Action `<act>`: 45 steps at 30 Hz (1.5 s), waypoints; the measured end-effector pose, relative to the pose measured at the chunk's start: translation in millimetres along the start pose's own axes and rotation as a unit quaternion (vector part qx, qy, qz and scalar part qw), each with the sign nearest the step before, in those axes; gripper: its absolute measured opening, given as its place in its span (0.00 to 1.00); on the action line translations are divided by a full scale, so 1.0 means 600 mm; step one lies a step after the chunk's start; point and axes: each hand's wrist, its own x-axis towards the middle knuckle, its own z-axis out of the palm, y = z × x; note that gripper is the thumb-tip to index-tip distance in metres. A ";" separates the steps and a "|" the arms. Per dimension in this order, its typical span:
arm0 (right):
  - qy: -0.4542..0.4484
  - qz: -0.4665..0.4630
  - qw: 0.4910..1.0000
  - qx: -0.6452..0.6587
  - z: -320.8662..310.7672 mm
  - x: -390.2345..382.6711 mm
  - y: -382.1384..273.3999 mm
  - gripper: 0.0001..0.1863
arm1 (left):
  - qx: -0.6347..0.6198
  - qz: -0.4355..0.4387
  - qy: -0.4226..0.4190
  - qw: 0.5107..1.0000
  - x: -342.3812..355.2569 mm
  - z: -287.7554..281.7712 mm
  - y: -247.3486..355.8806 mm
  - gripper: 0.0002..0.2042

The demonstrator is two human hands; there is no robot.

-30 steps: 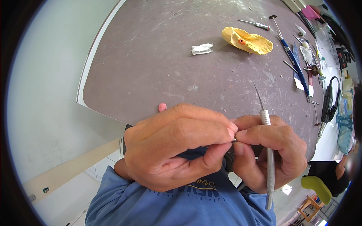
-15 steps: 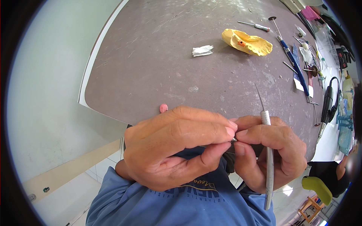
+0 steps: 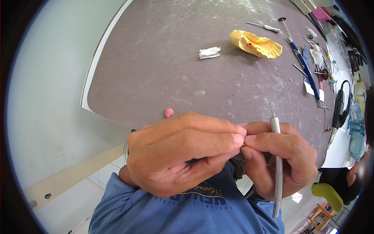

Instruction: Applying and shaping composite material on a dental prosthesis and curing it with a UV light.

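Left hand [image 3: 183,152] and right hand [image 3: 282,156] meeting at the fingertips around a small dark piece [image 3: 244,144], a grey-handled tool [image 3: 278,175] in the right, a yellow cast [image 3: 266,48] beyond on a brown table [image 3: 156,74]

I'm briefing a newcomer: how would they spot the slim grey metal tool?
Start at the brown tabletop; by its near edge is the bare right hand. It holds the slim grey metal tool. Unlike the blue metal tool lying beyond, this one ends in a thin needle.
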 end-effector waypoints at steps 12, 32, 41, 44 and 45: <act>0.014 0.040 0.999 0.008 0.002 -0.002 -0.007 0.15 | -0.084 -0.157 0.008 0.984 0.009 -0.010 0.024 0.08; 0.026 0.033 0.999 -0.018 0.002 -0.003 -0.013 0.13 | -0.105 -0.177 -0.007 0.979 0.016 -0.013 0.025 0.10; 0.040 0.008 0.999 -0.036 0.008 -0.002 -0.004 0.14 | -0.076 -0.129 -0.023 0.988 0.013 -0.015 0.013 0.09; 0.038 0.009 0.998 -0.043 0.007 -0.001 -0.005 0.14 | -0.072 -0.122 -0.026 0.990 0.014 -0.015 0.013 0.09; 0.038 0.009 0.998 -0.043 0.008 -0.001 -0.005 0.14 | -0.069 -0.121 -0.025 0.990 0.014 -0.015 0.013 0.09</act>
